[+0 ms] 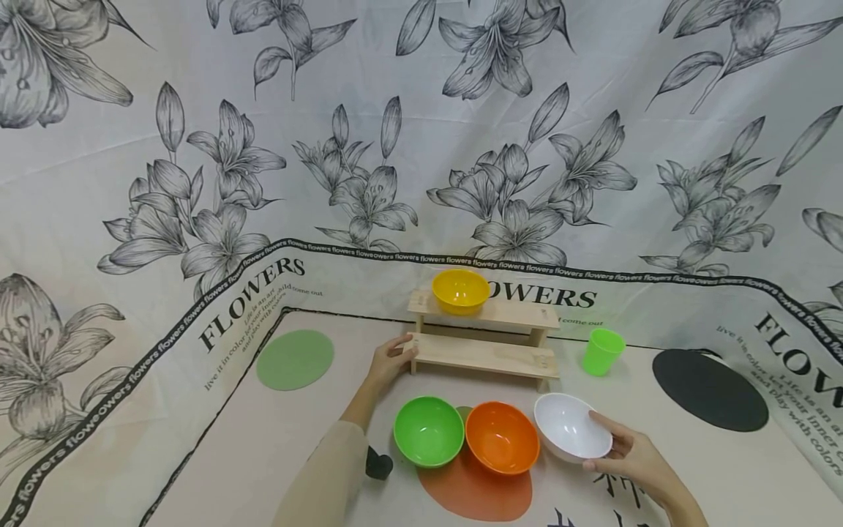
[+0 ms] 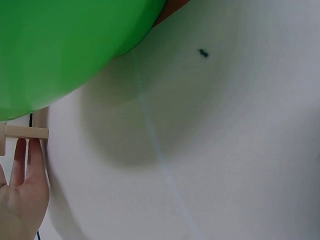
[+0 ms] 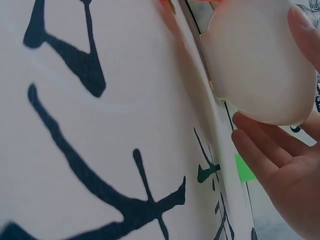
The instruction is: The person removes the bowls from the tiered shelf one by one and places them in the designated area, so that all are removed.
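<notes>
My right hand (image 1: 635, 461) holds a white bowl (image 1: 571, 428) at its right side, thumb and fingers spread along it. In the right wrist view the white bowl (image 3: 260, 65) sits between the thumb and the fingers (image 3: 260, 142). My left hand (image 1: 388, 362) touches the left end of a two-tier wooden shelf (image 1: 484, 355). Straight fingers (image 2: 35, 165) meet the plank's end (image 2: 30, 132) in the left wrist view. A green bowl (image 1: 429, 432) and an orange bowl (image 1: 502, 439) sit side by side between my arms. On the upper tier stands a yellow bowl (image 1: 461, 291).
A light green cup (image 1: 602, 351) stands right of the shelf. The table carries printed spots: a green oval (image 1: 295, 360) at left, a black oval (image 1: 711, 389) at right and an orange one (image 1: 474, 498) in front. A flower-printed cloth (image 1: 369, 183) hangs behind.
</notes>
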The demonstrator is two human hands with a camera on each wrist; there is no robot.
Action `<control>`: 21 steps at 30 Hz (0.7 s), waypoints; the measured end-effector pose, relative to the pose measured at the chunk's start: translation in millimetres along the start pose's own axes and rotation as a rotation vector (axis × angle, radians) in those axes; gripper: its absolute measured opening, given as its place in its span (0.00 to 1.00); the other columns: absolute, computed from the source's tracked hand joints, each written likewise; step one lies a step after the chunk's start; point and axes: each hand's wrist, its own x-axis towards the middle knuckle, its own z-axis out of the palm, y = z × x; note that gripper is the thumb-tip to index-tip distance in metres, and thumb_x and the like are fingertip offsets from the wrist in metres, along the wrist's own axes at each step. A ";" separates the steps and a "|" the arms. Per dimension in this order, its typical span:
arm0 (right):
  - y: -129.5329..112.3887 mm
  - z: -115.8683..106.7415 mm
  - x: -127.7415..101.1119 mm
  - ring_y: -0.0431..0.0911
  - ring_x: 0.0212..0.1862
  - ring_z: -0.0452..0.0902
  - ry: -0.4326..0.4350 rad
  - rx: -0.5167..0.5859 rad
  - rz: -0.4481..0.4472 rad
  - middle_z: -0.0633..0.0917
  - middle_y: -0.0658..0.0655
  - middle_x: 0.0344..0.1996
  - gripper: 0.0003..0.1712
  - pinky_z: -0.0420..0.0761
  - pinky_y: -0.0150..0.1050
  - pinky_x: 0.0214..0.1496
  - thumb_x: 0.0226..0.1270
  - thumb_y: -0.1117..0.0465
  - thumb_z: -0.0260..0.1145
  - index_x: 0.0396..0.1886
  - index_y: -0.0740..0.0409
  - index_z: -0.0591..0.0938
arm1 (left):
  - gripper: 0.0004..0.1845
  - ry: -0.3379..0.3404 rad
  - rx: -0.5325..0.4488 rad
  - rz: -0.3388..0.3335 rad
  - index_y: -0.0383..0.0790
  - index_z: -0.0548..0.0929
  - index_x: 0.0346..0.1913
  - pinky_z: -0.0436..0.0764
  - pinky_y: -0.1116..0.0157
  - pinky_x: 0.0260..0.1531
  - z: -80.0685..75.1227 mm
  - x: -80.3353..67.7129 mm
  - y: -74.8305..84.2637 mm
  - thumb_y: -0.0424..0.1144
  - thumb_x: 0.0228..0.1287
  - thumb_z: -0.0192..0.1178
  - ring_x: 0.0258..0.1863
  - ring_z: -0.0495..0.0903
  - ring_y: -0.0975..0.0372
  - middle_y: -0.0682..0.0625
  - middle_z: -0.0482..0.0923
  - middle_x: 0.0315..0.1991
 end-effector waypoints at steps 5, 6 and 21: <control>1.8 -0.8 -2.9 0.69 0.62 0.64 -0.030 0.010 0.020 0.55 0.80 0.66 0.50 0.80 0.36 0.55 0.53 0.64 0.73 0.68 0.78 0.54 | 0.25 -0.001 0.002 -0.003 0.35 0.74 0.61 0.80 0.60 0.51 -0.1 -0.7 0.3 0.35 0.60 0.64 0.50 0.77 0.51 0.34 0.74 0.53; 2.2 -1.3 -3.6 0.69 0.61 0.64 -0.038 0.012 0.017 0.55 0.80 0.66 0.50 0.80 0.36 0.55 0.53 0.64 0.73 0.68 0.78 0.54 | 0.25 0.000 0.002 -0.003 0.35 0.74 0.61 0.80 0.60 0.51 -0.1 -0.7 0.4 0.35 0.60 0.64 0.50 0.77 0.51 0.34 0.74 0.53; 15.5 -10.5 -3.0 0.17 0.49 0.65 -0.191 0.154 -0.061 0.50 0.79 0.68 0.48 0.75 0.22 0.51 0.57 0.67 0.69 0.68 0.77 0.51 | 0.25 -0.001 0.002 -0.002 0.35 0.73 0.61 0.80 0.59 0.52 0.2 2.2 -1.4 0.35 0.60 0.64 0.50 0.77 0.50 0.33 0.74 0.54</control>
